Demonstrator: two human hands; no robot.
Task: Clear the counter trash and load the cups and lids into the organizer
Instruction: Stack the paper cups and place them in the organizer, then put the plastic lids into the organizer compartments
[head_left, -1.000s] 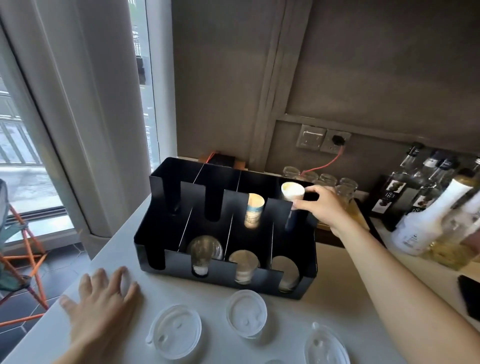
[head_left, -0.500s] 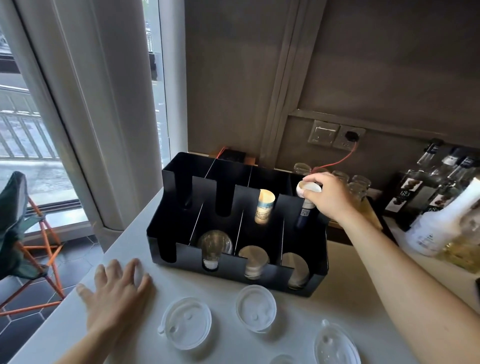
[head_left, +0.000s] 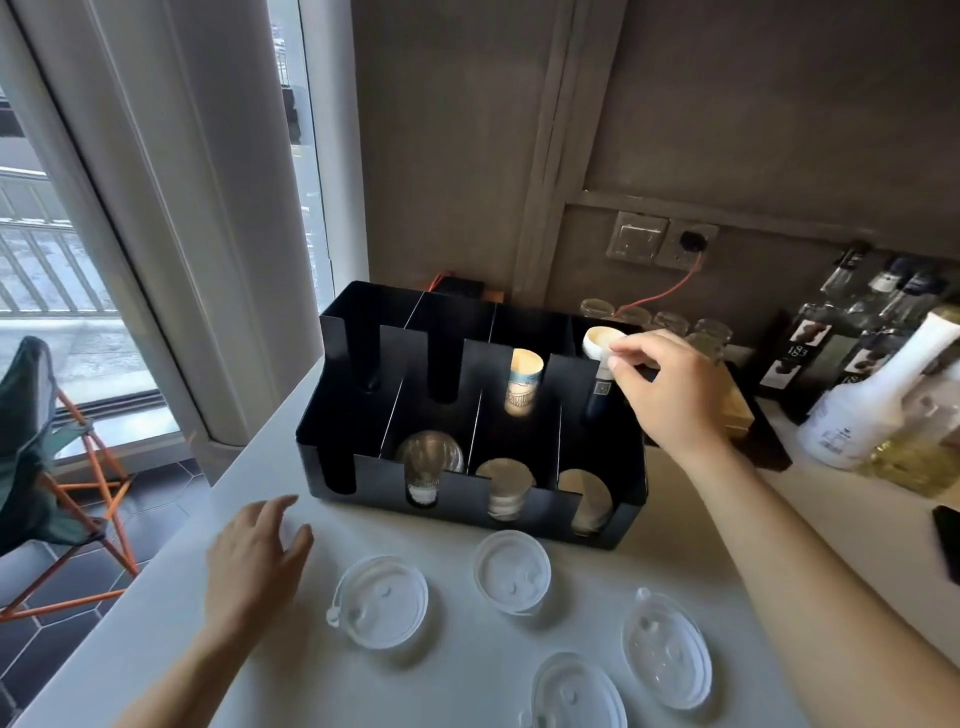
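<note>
A black slotted organizer stands on the white counter. My right hand pinches the rim of a dark-blue paper cup standing in the organizer's back right slot. A patterned paper cup stands in the back slot beside it. The three front slots hold clear and pale lids on edge. Several clear plastic lids lie flat on the counter in front of the organizer. Left of them my left hand hovers just over the counter, fingers relaxed, holding nothing.
Syrup bottles and a dark tray crowd the counter at the right, with small glasses behind the organizer. A wall socket with a red cable is above. A folding chair stands by the window beyond the counter's left edge.
My right hand shifted from gripping over the cup's top to pinching its rim, and the cup's open mouth shows again. My left hand lifted slightly and moved right.
</note>
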